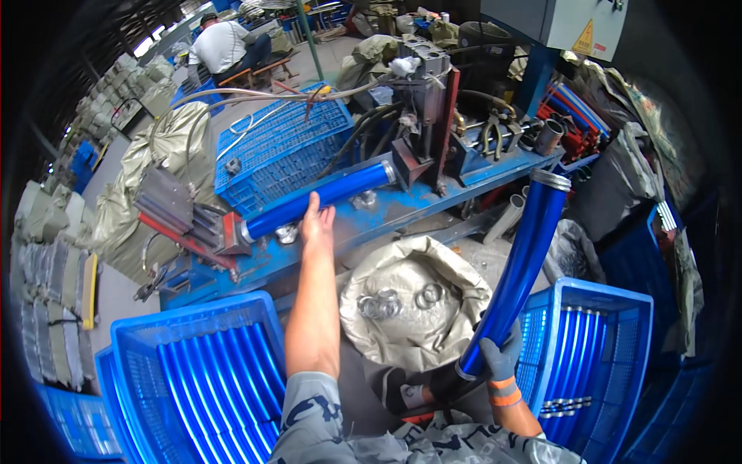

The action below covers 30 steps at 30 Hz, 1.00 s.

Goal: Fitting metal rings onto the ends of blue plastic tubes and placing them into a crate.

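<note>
A shiny blue metal tube (321,199) lies slantwise across the bench machine, its ends against the left clamp head (185,213) and the right upright head (421,116). My bare left hand (315,224) is closed at the tube's lower middle, thumb laid against its front. My right hand (501,357), in a grey glove with an orange cuff, grips the lower end of another long blue tube (529,240). This one stands tilted, with a silver ring (550,180) at its top. Between my arms, an open woven sack (363,336) holds several loose metal rings (429,295).
Blue crates of blue tubes stand at the left (193,305) and right (599,288). The blue steel bench (355,224) crosses in front of me, with stacked blue crates (282,147) behind it. A grey electrical box (572,27) hangs upper right. Another person (220,50) sits far back left.
</note>
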Tool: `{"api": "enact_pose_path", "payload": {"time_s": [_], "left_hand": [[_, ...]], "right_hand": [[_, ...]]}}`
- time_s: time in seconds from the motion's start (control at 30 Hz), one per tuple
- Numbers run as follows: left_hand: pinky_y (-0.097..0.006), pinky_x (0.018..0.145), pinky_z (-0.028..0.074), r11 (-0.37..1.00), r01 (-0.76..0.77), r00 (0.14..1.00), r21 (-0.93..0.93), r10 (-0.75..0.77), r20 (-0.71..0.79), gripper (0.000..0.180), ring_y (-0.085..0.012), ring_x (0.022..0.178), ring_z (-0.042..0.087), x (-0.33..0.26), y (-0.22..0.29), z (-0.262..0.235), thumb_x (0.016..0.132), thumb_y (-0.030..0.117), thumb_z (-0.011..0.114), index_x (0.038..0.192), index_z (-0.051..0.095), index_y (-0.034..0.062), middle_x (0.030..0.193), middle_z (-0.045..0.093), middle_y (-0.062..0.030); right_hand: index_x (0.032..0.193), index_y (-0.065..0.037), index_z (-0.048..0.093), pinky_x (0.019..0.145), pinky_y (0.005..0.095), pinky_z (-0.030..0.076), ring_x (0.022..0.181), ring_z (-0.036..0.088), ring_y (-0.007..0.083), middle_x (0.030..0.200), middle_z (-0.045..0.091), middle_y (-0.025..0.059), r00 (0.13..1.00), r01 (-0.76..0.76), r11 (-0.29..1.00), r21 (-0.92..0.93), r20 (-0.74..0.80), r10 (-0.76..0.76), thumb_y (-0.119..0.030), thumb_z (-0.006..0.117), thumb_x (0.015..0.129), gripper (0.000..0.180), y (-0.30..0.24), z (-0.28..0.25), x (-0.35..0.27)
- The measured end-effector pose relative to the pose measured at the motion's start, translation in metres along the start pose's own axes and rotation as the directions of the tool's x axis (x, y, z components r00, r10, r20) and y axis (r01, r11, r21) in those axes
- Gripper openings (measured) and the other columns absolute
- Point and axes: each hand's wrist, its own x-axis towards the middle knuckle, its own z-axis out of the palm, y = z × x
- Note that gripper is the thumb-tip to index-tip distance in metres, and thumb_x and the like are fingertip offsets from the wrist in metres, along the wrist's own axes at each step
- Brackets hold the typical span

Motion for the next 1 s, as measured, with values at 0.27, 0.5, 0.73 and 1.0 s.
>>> {"api": "enact_pose_path", "payload": {"time_s": [0.27, 0.5, 0.73, 1.0], "left_hand": [[-0.052, 0.131, 0.049, 0.986, 0.165, 0.982, -0.006, -0.163, 0.098, 0.062, -0.0398, 0.154, 0.06, -0.078, 0.004, -0.023, 0.115, 0.029, 0.075, 0.162, 0.05, -0.0038, 0.164, 0.061, -0.0259], [-0.045, 0.116, 0.061, 0.948, 0.276, 0.939, 0.161, -0.301, 0.163, 0.036, -0.0297, 0.138, 0.074, -0.243, -0.022, -0.105, 0.117, 0.02, 0.068, 0.148, 0.064, 0.0025, 0.145, 0.076, -0.0142], [-0.044, 0.113, 0.06, 0.938, 0.252, 0.854, 0.237, -0.331, 0.402, 0.014, -0.0267, 0.121, 0.075, -0.239, -0.005, -0.225, 0.113, 0.011, 0.069, 0.125, 0.073, 0.0051, 0.125, 0.079, -0.0125], [-0.043, 0.122, 0.058, 0.873, 0.306, 0.903, 0.38, -0.393, 0.176, 0.038, -0.0254, 0.142, 0.072, -0.2, -0.026, -0.223, 0.121, 0.018, 0.062, 0.153, 0.067, -0.003, 0.15, 0.075, -0.0182]], "right_hand": [[0.153, 0.004, 0.061, 0.099, 0.0336, 0.061, 0.107, 0.075, 0.016, 0.125, 0.077, 0.0079, 0.995, -0.073, 0.997, 0.035, 0.075, 0.071, -0.012, 0.089, 0.09, 0.071, -0.001, 0.014, -0.03], [0.165, 0.006, 0.053, 0.103, 0.0348, 0.061, 0.117, 0.072, 0.0171, 0.137, 0.074, 0.0107, 0.994, -0.063, 0.998, -0.004, -0.089, 0.063, -0.007, 0.087, 0.092, 0.082, -0.034, -0.048, -0.085], [0.165, -0.001, 0.057, 0.1, 0.042, 0.061, 0.111, 0.078, 0.0227, 0.13, 0.079, 0.0114, 0.878, -0.011, 0.596, -0.803, -0.293, -0.379, -0.018, 0.086, 0.088, 0.084, -0.115, -0.366, -0.159], [0.167, -0.016, 0.055, 0.113, 0.0555, 0.06, 0.134, 0.075, 0.043, 0.155, 0.072, 0.0232, 0.468, -0.883, -0.101, -0.458, -0.873, -0.136, -0.031, 0.084, 0.091, 0.083, -0.051, -0.628, -0.484]]}}
